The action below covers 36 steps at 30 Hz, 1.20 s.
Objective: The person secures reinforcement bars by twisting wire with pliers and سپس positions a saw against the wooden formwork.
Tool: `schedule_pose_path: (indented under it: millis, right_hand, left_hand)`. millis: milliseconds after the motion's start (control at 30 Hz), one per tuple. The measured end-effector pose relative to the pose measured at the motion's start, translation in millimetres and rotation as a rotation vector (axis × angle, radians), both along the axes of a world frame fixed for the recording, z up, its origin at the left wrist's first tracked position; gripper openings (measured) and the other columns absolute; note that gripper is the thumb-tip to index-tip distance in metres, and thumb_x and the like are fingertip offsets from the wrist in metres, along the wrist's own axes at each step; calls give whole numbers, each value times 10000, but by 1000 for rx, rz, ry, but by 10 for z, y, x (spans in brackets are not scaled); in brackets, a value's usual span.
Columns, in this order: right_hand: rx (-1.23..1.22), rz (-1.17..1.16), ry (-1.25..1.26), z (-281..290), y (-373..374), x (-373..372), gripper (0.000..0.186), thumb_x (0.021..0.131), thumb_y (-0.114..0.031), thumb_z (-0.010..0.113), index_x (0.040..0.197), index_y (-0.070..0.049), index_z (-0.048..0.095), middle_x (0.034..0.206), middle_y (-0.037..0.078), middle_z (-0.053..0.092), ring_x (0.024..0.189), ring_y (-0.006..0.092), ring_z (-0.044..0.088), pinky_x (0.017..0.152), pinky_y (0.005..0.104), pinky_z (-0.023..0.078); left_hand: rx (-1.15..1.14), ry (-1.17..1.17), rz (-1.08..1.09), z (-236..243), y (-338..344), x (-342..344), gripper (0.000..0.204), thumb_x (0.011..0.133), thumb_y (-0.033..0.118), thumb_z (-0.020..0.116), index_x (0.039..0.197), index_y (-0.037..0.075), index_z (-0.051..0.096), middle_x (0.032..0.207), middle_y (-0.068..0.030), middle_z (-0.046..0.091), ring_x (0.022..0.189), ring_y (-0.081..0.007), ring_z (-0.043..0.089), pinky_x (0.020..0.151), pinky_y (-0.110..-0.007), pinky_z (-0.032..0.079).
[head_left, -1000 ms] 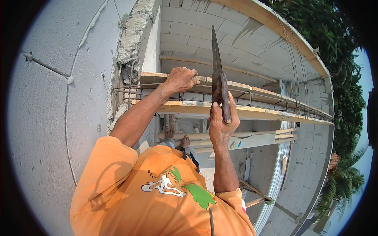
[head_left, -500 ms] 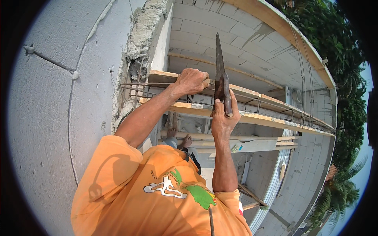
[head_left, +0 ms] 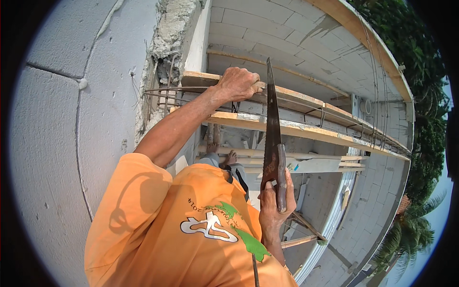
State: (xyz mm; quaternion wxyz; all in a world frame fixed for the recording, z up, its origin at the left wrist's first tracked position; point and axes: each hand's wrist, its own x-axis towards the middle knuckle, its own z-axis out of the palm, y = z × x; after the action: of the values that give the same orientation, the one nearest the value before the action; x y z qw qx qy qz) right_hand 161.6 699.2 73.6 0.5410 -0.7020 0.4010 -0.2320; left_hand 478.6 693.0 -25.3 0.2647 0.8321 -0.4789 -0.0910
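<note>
My right hand (head_left: pixel 272 213) is closed round the dark handle of a handsaw (head_left: pixel 273 119). The toothed blade points away from me, with its narrow tip just right of my left fist. My left hand (head_left: pixel 237 83) rests at the far formwork board (head_left: pixel 301 99), its fingers closed on a small piece of wood (head_left: pixel 259 86) whose pale end sticks out. Most of that piece is hidden by the fingers. The blade crosses above the far board and the near formwork board (head_left: pixel 315 132).
Steel rebar (head_left: pixel 322 115) runs between the boards. Rough broken concrete (head_left: pixel 167 43) and a grey block wall (head_left: pixel 52 143) stand at left. Below lie bamboo poles (head_left: pixel 306 156) near my feet (head_left: pixel 230 157). A block wall (head_left: pixel 267 24) rises beyond.
My right hand has drawn the saw back toward me, so more of the blade shows over the boards. My left hand stays at the far board, with its fingers still closed.
</note>
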Motion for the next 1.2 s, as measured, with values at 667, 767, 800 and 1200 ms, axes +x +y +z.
schedule_pose_path:
  millis: [667,767,800,1200]
  right_hand:
    - [-99,118,-138,-401,-637,1204,497,889,40,589,1378,32,502,1001,99,635,751,88,567,655,244,490]
    - [-186,145,-140,-527,-629,1208,495,896,30,580,1385,16,501,914,66,614,684,73,543,583,234,461]
    - [-258,155,-154,-556,-630,1204,492,905,18,575,1391,-2,502,792,22,595,577,48,511,478,221,424]
    - [-166,127,-18,-121,20,-53,512,875,75,594,1378,45,499,1030,114,671,669,93,584,569,236,492]
  left_hand:
    - [-33,21,23,-58,-7,-32,308,870,344,688,945,47,723,763,-164,706,734,-337,696,691,-444,528]
    - [-26,1,24,-78,-6,-18,291,869,326,685,934,46,724,759,-166,705,721,-334,695,681,-439,527]
    - [-37,11,20,-74,-10,-15,287,868,323,685,930,45,724,757,-165,705,720,-332,695,677,-436,527]
    - [22,29,-12,4,-11,-40,372,873,389,692,979,35,730,742,-170,705,681,-316,694,638,-443,523]
